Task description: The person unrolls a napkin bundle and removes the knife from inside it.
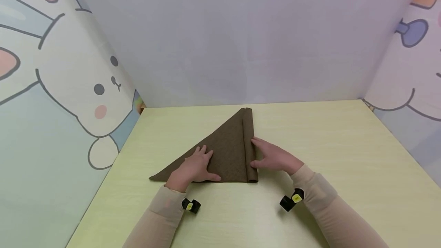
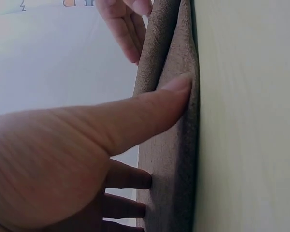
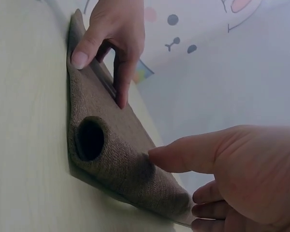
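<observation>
A brown cloth point(image 1: 229, 148) lies on the table, folded into a triangle with its right edge turned into a narrow roll point(image 1: 250, 144). My left hand point(image 1: 193, 168) rests on the flat left part, fingers spread and thumb along the near edge. At the outer side of the roll, my right hand point(image 1: 276, 157) touches it with thumb and fingertips, fingers fairly straight. The right wrist view shows the roll's hollow end point(image 3: 91, 139), with the right thumb point(image 3: 183, 153) against its surface. In the left wrist view the left thumb point(image 2: 140, 113) presses near the cloth's edge.
The pale wooden table point(image 1: 344, 144) extends on both sides of the cloth. A plain light curtain point(image 1: 241, 41) stands behind it. Printed rabbit panels point(image 1: 75, 72) flank the table. Small black devices point(image 1: 292, 199) are strapped to both wrists.
</observation>
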### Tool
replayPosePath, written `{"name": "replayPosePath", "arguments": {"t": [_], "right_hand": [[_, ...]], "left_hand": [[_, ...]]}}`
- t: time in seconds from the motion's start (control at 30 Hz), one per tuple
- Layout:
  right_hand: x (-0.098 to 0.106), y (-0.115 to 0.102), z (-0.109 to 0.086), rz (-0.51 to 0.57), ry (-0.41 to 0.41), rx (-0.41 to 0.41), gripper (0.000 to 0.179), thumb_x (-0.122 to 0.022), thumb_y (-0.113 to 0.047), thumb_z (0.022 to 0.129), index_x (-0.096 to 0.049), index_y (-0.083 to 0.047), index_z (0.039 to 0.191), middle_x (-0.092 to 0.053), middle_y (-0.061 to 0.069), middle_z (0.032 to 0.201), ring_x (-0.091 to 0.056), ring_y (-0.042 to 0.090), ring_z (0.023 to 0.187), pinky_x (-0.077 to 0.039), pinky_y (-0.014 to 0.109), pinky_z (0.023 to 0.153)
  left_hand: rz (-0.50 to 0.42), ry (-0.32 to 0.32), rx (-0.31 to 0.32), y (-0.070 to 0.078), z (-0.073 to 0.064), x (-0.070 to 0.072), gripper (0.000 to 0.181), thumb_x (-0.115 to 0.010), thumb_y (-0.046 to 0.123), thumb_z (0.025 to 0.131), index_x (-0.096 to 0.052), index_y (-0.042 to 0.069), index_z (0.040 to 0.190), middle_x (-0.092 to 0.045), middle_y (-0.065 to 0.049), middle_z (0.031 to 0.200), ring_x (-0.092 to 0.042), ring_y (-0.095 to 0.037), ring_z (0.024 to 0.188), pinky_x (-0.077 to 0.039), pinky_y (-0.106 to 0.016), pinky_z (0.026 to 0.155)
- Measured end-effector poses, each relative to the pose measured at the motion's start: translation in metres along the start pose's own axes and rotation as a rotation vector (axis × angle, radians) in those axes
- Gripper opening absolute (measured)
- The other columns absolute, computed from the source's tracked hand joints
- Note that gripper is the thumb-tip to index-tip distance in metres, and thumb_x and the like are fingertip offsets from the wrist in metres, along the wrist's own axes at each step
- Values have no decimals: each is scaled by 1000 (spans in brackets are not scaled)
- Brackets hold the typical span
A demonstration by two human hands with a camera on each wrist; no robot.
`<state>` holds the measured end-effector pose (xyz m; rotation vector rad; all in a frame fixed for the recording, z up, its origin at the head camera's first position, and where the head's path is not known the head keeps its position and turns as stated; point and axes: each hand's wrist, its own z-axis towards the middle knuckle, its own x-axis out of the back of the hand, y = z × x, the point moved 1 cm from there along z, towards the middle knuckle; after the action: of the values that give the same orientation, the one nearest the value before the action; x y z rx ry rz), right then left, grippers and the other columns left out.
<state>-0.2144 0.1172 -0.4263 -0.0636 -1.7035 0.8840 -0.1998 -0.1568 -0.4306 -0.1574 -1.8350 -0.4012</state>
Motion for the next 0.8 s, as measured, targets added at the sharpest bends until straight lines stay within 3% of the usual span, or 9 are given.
{"name": "replayPosePath", "arguments": {"t": [0.23,0.37,0.6,0.8], "right_hand": [[-18,-14,8,-45,48,69,84,-62,-45,84,-24,-2,144,-15,11,150,-11,26,137,-22,43,105],[-33,-15,13,-112,66,88,83,-62,-49,82,-29,-2,142,-15,11,150,-5,28,137,-19,53,103],[-45,-10,14,-164,93,88,86,-66,-50,78,-33,0,140,-15,14,150,-4,28,137,-20,61,99],[-41,-12,13,-194,92,69,88,-67,-50,78,-33,1,140,-15,13,150,-4,27,137,-22,60,99]], "left_hand": [[27,51,12,2,0,0,87,-56,63,79,-34,8,142,-17,-16,149,-15,-37,134,-31,-55,96],[39,69,36,2,1,-2,87,-54,63,79,-33,8,142,-17,-17,149,-15,-39,134,-32,-59,93],[36,37,104,2,2,-7,92,-51,68,78,-26,10,145,-14,-18,149,-10,-41,134,-30,-66,89],[62,33,106,2,4,-7,96,-52,70,75,-24,11,146,-12,-17,150,-8,-41,134,-29,-68,87]]}}
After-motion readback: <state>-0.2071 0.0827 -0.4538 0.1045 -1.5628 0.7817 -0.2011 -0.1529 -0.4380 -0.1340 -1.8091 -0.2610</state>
